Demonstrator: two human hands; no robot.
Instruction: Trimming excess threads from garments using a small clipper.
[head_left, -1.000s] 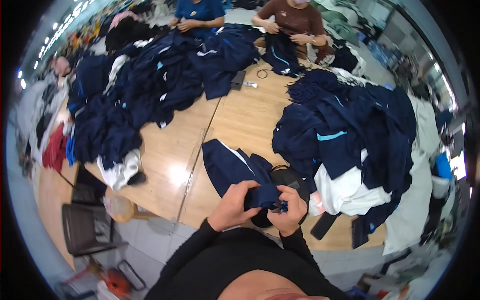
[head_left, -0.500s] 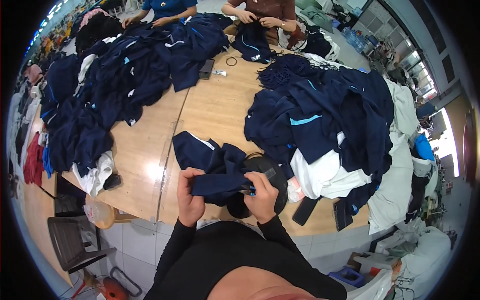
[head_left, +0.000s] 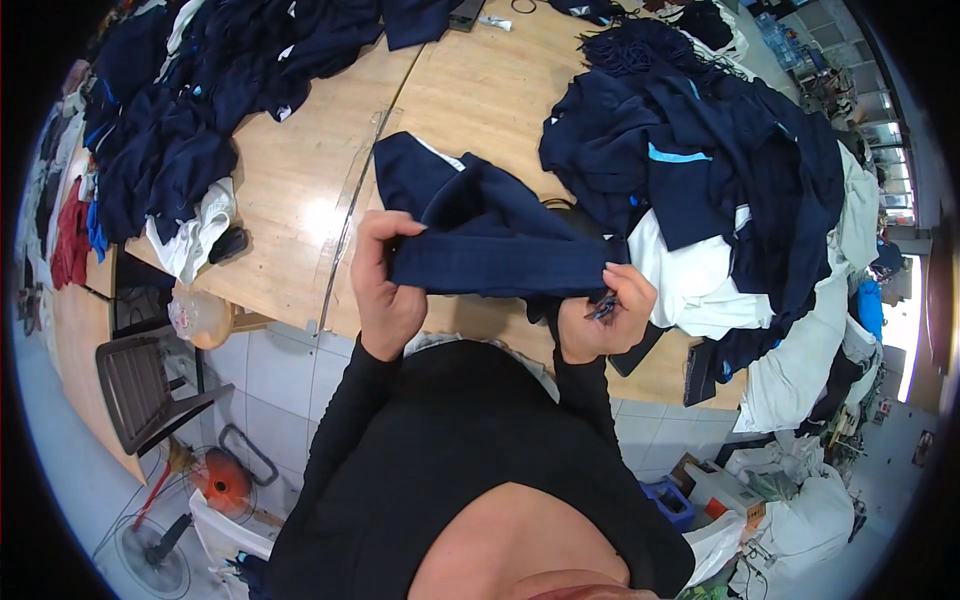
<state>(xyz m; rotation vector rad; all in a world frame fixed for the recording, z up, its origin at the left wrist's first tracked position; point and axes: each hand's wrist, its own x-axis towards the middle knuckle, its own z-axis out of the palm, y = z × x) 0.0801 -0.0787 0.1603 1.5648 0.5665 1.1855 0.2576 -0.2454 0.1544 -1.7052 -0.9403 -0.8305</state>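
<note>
A navy blue garment piece (head_left: 490,215) with a white strip on its far edge is stretched between my hands, a long folded band nearest me. My left hand (head_left: 388,290) grips the band's left end, thumb below and fingers behind. My right hand (head_left: 608,315) pinches the right end. Small metal thread snips (head_left: 601,308) also stick out of the right hand's grip, partly covered by the fingers. Beyond my hands, the rest of the piece lies loosely folded on the wooden table (head_left: 480,100). A dark object beneath it is mostly hidden.
A navy garment pile (head_left: 780,170) with light blue trim and white cloth (head_left: 685,275) lies at the right. Another navy pile (head_left: 180,130) covers the far left. A flat dark phone-like thing (head_left: 636,352) rests near the front edge. A chair (head_left: 140,390) stands lower left.
My hands have spread apart, the right one moving to the right, so the navy band is pulled longer and flatter. The view has tilted down; the co-workers are out of it.
</note>
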